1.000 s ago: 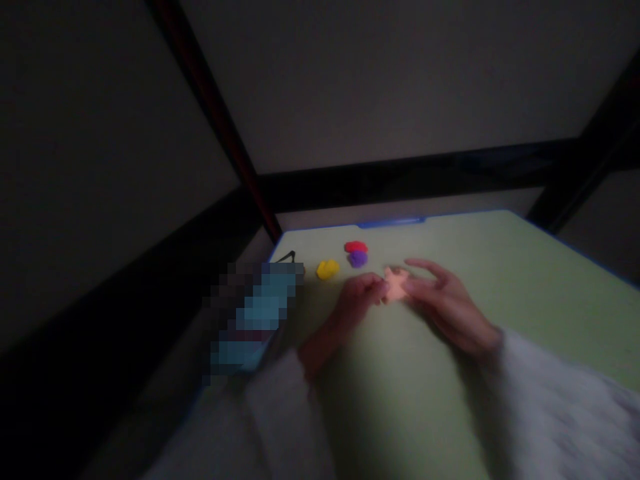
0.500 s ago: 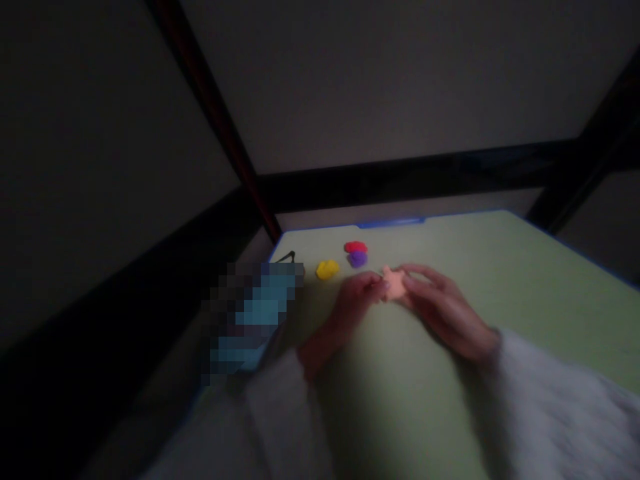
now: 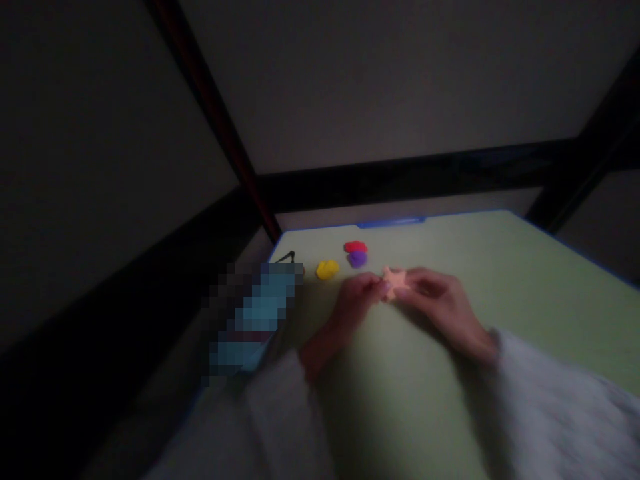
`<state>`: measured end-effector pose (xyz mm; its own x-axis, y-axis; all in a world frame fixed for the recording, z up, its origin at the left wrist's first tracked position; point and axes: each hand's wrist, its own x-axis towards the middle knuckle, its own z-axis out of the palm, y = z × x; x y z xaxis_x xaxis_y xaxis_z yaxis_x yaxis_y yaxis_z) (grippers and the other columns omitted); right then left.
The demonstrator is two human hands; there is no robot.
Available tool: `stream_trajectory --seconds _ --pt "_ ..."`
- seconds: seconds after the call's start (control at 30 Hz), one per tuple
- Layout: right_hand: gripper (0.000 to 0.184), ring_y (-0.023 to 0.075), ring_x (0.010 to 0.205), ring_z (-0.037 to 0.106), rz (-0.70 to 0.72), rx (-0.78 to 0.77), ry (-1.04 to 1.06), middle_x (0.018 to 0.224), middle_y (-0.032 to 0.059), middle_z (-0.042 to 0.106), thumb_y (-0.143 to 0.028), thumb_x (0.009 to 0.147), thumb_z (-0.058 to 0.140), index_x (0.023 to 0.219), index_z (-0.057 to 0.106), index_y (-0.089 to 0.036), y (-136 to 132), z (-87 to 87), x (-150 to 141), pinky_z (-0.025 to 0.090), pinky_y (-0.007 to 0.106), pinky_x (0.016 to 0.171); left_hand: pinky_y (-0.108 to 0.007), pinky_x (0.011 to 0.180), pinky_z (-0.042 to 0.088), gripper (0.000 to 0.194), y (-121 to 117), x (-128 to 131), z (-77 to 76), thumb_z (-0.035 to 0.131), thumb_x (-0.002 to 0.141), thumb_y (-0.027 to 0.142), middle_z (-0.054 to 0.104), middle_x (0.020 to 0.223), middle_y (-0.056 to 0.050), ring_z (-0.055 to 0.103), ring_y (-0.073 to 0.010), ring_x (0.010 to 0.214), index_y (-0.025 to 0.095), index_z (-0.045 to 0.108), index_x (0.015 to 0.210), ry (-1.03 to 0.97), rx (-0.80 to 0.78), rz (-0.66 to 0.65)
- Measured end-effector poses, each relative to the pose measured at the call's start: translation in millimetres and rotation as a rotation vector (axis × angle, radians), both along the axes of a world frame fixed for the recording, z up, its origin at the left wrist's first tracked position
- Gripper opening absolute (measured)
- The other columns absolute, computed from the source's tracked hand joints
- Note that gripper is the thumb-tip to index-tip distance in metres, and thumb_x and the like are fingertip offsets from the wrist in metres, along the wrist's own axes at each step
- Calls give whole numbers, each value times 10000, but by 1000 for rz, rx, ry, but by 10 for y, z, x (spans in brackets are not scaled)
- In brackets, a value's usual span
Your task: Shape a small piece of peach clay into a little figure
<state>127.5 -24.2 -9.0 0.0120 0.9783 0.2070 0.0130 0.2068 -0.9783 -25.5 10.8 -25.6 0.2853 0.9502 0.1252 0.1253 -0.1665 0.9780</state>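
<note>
A small orange star-shaped piece (image 3: 395, 282) is pinched between my two hands just above the green mat (image 3: 525, 287). My left hand (image 3: 353, 301) grips its left side with closed fingertips. My right hand (image 3: 443, 303) holds its right side, fingers curled around it. Both wrists wear fuzzy white sleeves. Behind the hands lie a yellow lump (image 3: 327, 269), a red lump (image 3: 355, 247) and a purple lump (image 3: 358, 259) touching the red one.
A pixelated blue-grey object (image 3: 253, 313) lies along the mat's left edge, with a thin black loop (image 3: 286, 256) at its far end. Dark frame bars (image 3: 400, 177) run behind the mat. The scene is dim.
My right hand's fingers, spread a second ago, have curled in around the orange piece. The left hand and the lumps stay put.
</note>
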Motion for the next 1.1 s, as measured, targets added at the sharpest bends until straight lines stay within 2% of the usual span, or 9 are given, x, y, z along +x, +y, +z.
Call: stream_trajectory --seconds 0.13,0.27,0.4,0.5,0.6,0.7,0.9,1.1 --pt "164 199 791 613 13 0 -25 785 46 675 -326 633 747 703 699 -186 4 1 -6 466 320 721 -235 589 350 259 3 -2 -12 553 725 364 529 572 14 464 -107 584 153 541 574 -16 5 -13" --pt "173 163 728 604 38 -72 78 744 23 666 -314 639 743 733 679 -184 10 -3 -12 452 288 698 -232 582 350 260 25 -5 -57 555 739 374 544 598 7 465 -103 589 147 567 613 -12 -4 -38" --pt "170 113 653 572 59 -126 224 705 -9 653 -289 632 744 728 649 -187 18 -20 2 420 233 620 -225 592 373 226 57 -11 -85 587 729 364 586 702 3 491 -99 621 154 600 810 -120 -2 -11" --pt "179 109 613 556 102 -172 235 699 -7 652 -286 621 741 736 650 -183 17 -27 3 400 228 566 -228 614 393 254 65 -16 -62 593 721 332 596 751 1 507 -104 650 163 591 910 -193 13 47" --pt "169 121 616 557 91 -166 169 714 3 658 -289 617 734 729 663 -184 9 -20 -7 413 238 556 -228 588 374 175 47 -13 -15 576 726 326 551 645 17 477 -100 602 153 588 746 -81 27 34" --pt "158 124 627 563 51 -143 93 762 14 677 -280 608 735 727 677 -193 6 -5 -13 435 240 561 -230 566 349 226 29 -3 15 543 741 329 494 556 31 445 -97 558 158 520 596 30 46 64" --pt "173 134 650 606 11 -111 90 786 22 699 -277 588 751 732 686 -207 12 2 -12 489 254 593 -233 578 364 244 47 -13 -35 508 759 341 518 554 28 463 -103 557 165 516 590 65 86 63" --pt "327 148 656 636 12 -202 117 744 36 707 -292 549 791 825 670 -165 -9 -15 -38 498 278 630 -229 560 358 258 32 -11 -49 516 766 338 514 538 25 460 -102 550 164 514 575 74 138 84"
